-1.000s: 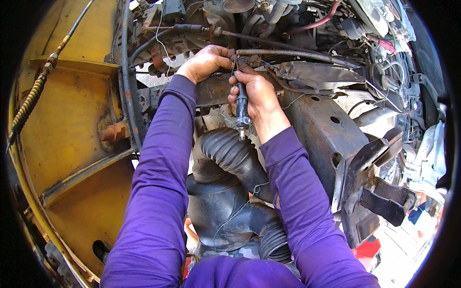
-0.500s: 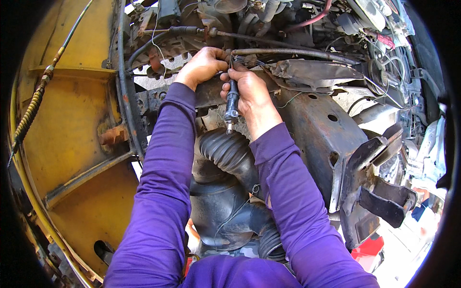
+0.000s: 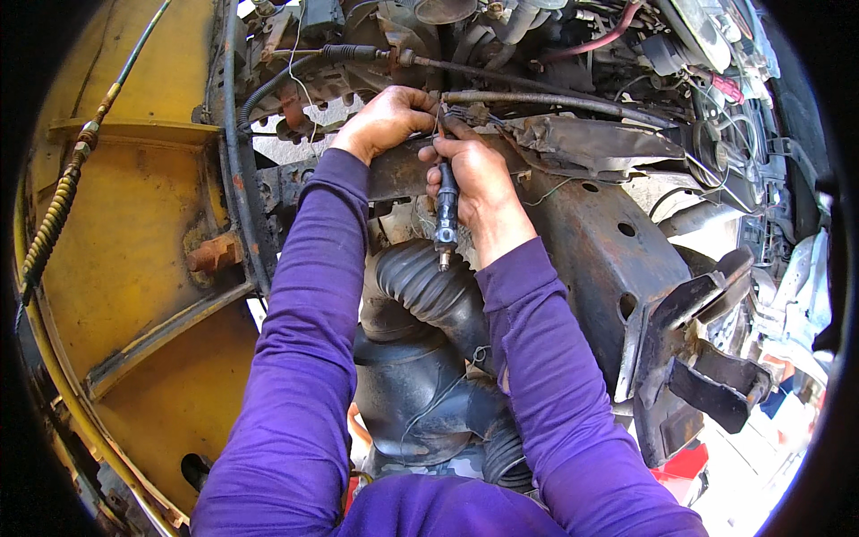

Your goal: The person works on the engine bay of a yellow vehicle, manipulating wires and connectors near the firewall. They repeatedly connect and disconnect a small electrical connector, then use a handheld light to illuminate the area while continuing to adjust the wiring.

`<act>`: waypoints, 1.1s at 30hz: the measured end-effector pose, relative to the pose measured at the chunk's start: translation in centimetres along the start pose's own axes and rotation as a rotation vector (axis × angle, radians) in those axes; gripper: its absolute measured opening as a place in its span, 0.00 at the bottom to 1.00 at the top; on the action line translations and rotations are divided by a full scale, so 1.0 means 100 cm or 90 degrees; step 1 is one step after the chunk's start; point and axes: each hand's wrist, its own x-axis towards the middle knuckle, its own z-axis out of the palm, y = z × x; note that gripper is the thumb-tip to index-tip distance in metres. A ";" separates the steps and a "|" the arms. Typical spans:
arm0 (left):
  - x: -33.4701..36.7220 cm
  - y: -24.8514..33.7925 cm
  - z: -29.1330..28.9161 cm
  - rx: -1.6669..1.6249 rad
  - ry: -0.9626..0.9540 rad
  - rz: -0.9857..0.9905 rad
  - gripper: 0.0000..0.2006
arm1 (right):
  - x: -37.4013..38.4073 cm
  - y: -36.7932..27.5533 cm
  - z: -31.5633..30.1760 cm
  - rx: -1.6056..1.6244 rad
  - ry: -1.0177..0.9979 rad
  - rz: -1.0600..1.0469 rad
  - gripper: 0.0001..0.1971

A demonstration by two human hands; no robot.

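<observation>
"One question: the left hand point(image 3: 385, 123)?"

"Its fingers are bent together near the thin wire point(image 3: 439, 116); I cannot tell their grip."

"And the black tool point(image 3: 446, 210)?"

"Just beside, inside the closed right hand point(image 3: 480, 177). Better keep it steady, without pulling the wire."

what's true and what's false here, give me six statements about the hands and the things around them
The right hand grips a dark cylindrical tool. True.
Both sleeves are orange. False: the sleeves are purple.
A dark ribbed hose shows between the sleeves. True.
A yellow panel stands on the right. False: the yellow panel is on the left.
The hands are far apart. False: the left hand is close to the right hand.
The tool's silvery end points toward the lower edge. True.
</observation>
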 end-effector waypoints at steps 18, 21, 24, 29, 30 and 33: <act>0.005 -0.006 0.003 -0.173 -0.015 -0.006 0.15 | -0.001 0.004 -0.006 0.012 -0.013 -0.047 0.26; 0.008 -0.011 -0.001 -0.195 -0.035 -0.042 0.15 | -0.002 0.004 -0.016 0.045 -0.039 -0.057 0.23; 0.006 -0.018 -0.004 -0.122 -0.025 0.060 0.15 | -0.009 0.001 -0.017 0.014 -0.031 -0.037 0.23; 0.014 -0.014 0.001 -0.285 -0.059 -0.082 0.12 | -0.006 0.001 -0.025 -0.001 -0.078 -0.001 0.23; 0.014 -0.015 0.000 -0.305 -0.066 -0.098 0.12 | -0.008 0.001 -0.025 -0.002 -0.078 -0.002 0.23; 0.012 -0.013 -0.001 -0.327 -0.066 -0.116 0.12 | -0.013 0.000 -0.021 -0.021 -0.084 -0.024 0.24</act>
